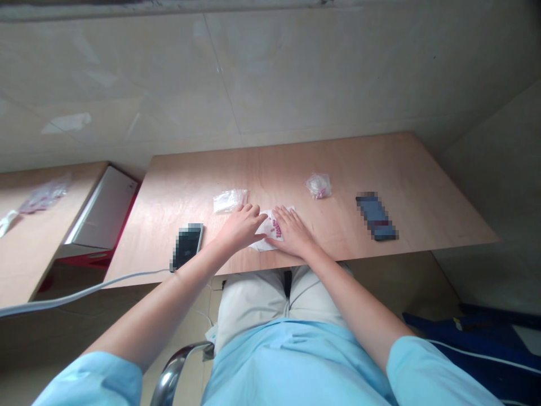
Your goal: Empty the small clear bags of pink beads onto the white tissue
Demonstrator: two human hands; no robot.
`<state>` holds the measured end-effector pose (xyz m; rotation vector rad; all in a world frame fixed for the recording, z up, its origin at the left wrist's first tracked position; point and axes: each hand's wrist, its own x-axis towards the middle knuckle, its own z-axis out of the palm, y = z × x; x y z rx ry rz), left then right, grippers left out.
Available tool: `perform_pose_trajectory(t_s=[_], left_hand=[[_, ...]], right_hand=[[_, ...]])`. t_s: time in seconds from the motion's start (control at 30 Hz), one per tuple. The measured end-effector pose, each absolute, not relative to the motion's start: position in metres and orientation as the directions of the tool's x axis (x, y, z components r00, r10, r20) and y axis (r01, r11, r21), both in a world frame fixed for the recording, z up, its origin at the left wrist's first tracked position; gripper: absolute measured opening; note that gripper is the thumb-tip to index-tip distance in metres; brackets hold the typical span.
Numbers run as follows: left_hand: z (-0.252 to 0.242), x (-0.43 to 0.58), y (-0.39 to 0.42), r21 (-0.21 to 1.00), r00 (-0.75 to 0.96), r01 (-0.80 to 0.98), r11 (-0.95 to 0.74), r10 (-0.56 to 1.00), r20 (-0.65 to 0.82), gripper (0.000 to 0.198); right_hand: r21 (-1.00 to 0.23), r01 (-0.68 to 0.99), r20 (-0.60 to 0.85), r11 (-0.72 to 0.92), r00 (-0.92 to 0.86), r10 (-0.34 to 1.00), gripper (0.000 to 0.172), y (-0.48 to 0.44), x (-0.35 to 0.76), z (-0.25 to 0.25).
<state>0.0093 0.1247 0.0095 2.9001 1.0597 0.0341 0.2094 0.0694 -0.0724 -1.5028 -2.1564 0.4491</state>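
A white packet (274, 230) with pink print lies on the plywood desk (338, 163), close to the near edge and about midway along it, and the print is too small to read. The right hand (293, 232) rests over the packet's right part, palm down, with its fingers spread and extended. The left hand (239, 228) lies palm down at the packet's left side, open with its fingers nearly straight, and its fingertips reach the packet's upper left edge. Neither hand is closed around anything. Just beyond the left hand, a crumpled clear plastic bag (230, 201) lies toward the desk's middle. Further right, a small clear bag (318, 185) holds something white and pink. A dark smartphone (186, 246) sits near the near edge, left of the left hand, with a white cable (84, 293) running from it off the desk. A second smartphone (376, 216) lies toward the right end. Beyond the desk's left end stands a second desk (34, 254), bearing a plastic bag (44, 194). A white box (105, 207) sits between the two desks, with something red beneath it. The person's light blue sleeves (95, 380) and beige trousers (270, 304) fill the foreground, beside a chrome chair arm (173, 375).
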Motion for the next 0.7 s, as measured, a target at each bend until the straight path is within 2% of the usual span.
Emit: perform_pose_trajectory(t_s=[0.1,0.17,0.23,0.3,0.33,0.4,0.5,0.6,0.7], left_hand=[[0.011,0.008,0.128,0.187,0.731,0.665,-0.723,0.681,0.031,0.04],[0.012,0.007,0.128,0.36,0.659,0.689,-0.629,0.75,0.048,0.043],[0.011,0.006,0.128,0.604,0.549,0.661,-0.446,0.836,0.016,0.046],[0.008,0.005,0.127,0.832,0.445,0.524,-0.181,0.891,-0.086,0.049],[0.006,0.005,0.127,0.904,0.41,0.426,-0.039,0.899,-0.155,0.051],[0.004,0.003,0.126,0.952,0.385,0.226,0.205,0.879,-0.28,0.055],[0.004,0.0,0.125,0.914,0.422,-0.002,0.405,0.829,-0.367,0.059],[0.009,-0.003,0.122,0.882,0.448,-0.11,0.458,0.815,-0.367,0.059],[0.017,-0.006,0.119,0.904,0.458,-0.051,0.424,0.815,-0.356,0.06]], right_hand=[[-0.546,0.765,0.196,0.343,-0.281,0.939,0.092,0.071,0.211,-0.074],[-0.573,0.747,0.203,0.338,-0.271,0.941,0.093,0.071,0.213,-0.076],[-0.595,0.73,0.212,0.338,-0.263,0.941,0.093,0.072,0.214,-0.078],[-0.605,0.718,0.227,0.343,-0.258,0.939,0.093,0.073,0.215,-0.078],[-0.607,0.714,0.236,0.349,-0.257,0.937,0.092,0.073,0.215,-0.079],[-0.608,0.707,0.254,0.361,-0.258,0.932,0.092,0.073,0.216,-0.079],[-0.606,0.703,0.268,0.373,-0.261,0.927,0.092,0.073,0.215,-0.079],[-0.603,0.705,0.269,0.374,-0.262,0.927,0.09,0.073,0.214,-0.079],[-0.607,0.702,0.266,0.372,-0.262,0.928,0.087,0.072,0.213,-0.079]])
